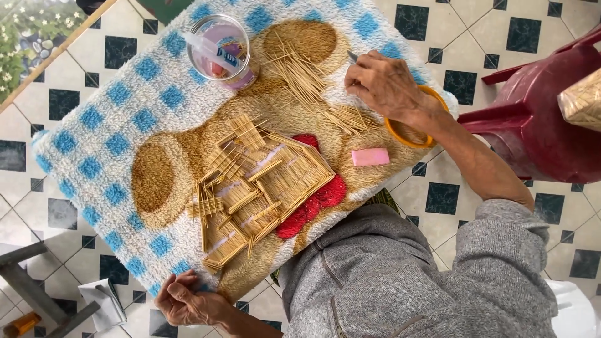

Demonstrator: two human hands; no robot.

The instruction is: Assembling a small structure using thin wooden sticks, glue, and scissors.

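Beside toothpicks [313, 87], blade [352, 56] (tip up-left)

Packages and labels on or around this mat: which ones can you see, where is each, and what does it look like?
Clear plastic cup: top of the mat, round, pinkish inside.
Tube: lying across that cup, whitish with a blue label band.
Bag: on the red plastic chair at the right edge, clear, packed with pale sticks.
Small box: on the floor at bottom left, white and folded open.
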